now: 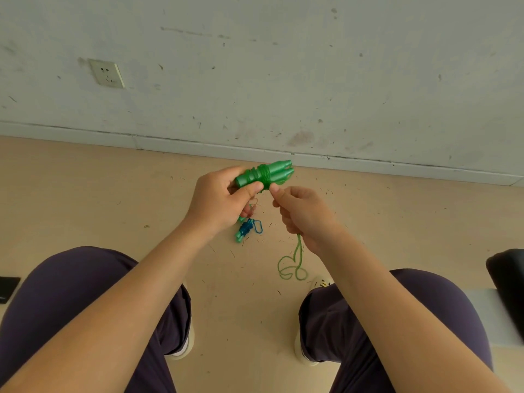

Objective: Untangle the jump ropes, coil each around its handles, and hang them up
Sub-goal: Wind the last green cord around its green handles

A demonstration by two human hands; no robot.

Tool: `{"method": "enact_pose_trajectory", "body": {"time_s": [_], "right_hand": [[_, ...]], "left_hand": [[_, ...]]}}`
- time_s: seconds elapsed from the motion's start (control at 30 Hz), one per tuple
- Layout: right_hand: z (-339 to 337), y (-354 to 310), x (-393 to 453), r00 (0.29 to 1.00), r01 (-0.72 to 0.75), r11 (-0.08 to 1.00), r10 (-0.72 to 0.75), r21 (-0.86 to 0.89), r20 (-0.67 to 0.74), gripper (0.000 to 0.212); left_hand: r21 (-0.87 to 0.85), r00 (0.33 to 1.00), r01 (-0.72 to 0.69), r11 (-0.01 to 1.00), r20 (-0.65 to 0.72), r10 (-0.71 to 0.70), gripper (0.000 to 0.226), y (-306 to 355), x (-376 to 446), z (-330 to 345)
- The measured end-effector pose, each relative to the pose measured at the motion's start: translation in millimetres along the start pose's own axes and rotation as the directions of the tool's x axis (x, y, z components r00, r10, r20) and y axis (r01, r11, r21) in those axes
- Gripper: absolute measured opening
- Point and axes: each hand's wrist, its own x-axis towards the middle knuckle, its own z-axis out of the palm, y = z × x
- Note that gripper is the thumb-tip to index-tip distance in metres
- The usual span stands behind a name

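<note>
Green handles (265, 175) in left grip (221, 199)

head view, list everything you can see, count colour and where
green handles: two, green, side by side in the left hand, cord wound round their middle
green cord: one, green, runs through the right hand, loose end looped on the floor
coiled rope: one, blue cord on pale green handles, on the floor below the hands
wall socket: one, white, on the wall, upper left
dark flat object: one, black, left edge
left hand: grips the handles
right hand: pinches the cord
</note>
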Motion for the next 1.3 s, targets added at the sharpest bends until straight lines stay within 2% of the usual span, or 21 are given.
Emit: {"method": "enact_pose_trajectory", "body": {"time_s": [0.1, 0.13, 0.2, 0.37, 0.57, 0.67, 0.77, 0.83, 0.93, 1.07, 1.17, 1.3], "right_hand": [[-4.5, -2.9, -1.9, 0.995, 0.089, 0.968, -0.099, -0.237, -0.032, 0.034], [-7.3, -4.3, -3.2, 0.991, 0.12, 0.95, -0.132, -0.286, -0.021, 0.032], [-13.5, -6.3, -6.1, 0.983, 0.177, 0.918, -0.184, -0.354, 0.015, 0.026], [-27.0, -6.7, -4.2, 0.965, 0.255, 0.873, -0.258, -0.415, 0.051, 0.021], [-26.6, -4.0, -2.5, 0.937, 0.346, 0.845, -0.336, -0.407, 0.099, 0.024], [-31.1, -3.7, -0.4, 0.936, 0.351, 0.882, -0.337, -0.315, 0.099, 0.028], [-31.0, -2.3, 1.2, 0.931, 0.351, 0.923, -0.327, -0.156, 0.162, 0.021], [-27.9, -1.4, 0.4, 0.913, 0.377, 0.923, -0.357, -0.077, 0.197, 0.012], [-24.8, -1.3, 0.0, 0.909, 0.384, 0.923, -0.38, 0.01, 0.174, 0.005], [-19.7, -1.1, 1.2, 0.929, 0.359, 0.928, -0.366, 0.102, 0.057, 0.02], [-15.3, 1.7, 2.9, 0.944, 0.328, 0.935, -0.33, 0.133, -0.008, 0.031], [-10.9, 1.0, 0.9, 0.968, 0.157, 0.902, -0.22, 0.402, 0.116, 0.039]], "left_hand": [[0.038, 0.998, 0.033, 0.999, 0.048, -0.035, 0.009, -1.9, 0.6, 0.4], [0.096, 0.997, 0.035, 0.995, 0.072, -0.042, 0.004, -4.1, 2.2, -0.7], [0.213, 0.989, 0.039, 0.976, 0.134, -0.069, 0.01, -6.9, 4.7, -4.2], [0.186, 0.903, 0.136, 0.973, 0.381, -0.199, 0.021, -3.9, 3.4, -9.3], [0.064, 0.815, 0.21, 0.976, 0.54, -0.211, 0.016, -4.0, 7.6, -23.2], [-0.009, 0.803, 0.238, 0.971, 0.565, -0.192, 0.015, -3.5, 6.0, -23.7], [-0.072, 0.817, 0.257, 0.964, 0.549, -0.177, 0.016, -2.1, 5.0, -22.8], [-0.095, 0.822, 0.272, 0.958, 0.541, -0.18, 0.028, -1.0, 4.1, -22.9], [-0.127, 0.821, 0.296, 0.947, 0.541, -0.184, 0.044, -1.0, 4.0, -24.3], [-0.199, 0.832, 0.335, 0.921, 0.52, -0.19, 0.056, -1.8, 3.4, -21.6], [-0.28, 0.848, 0.381, 0.881, 0.487, -0.212, 0.055, -2.8, 2.0, -15.2], [-0.358, 0.875, 0.394, 0.846, 0.429, -0.226, 0.045, -2.4, 2.0, -10.3]]}}
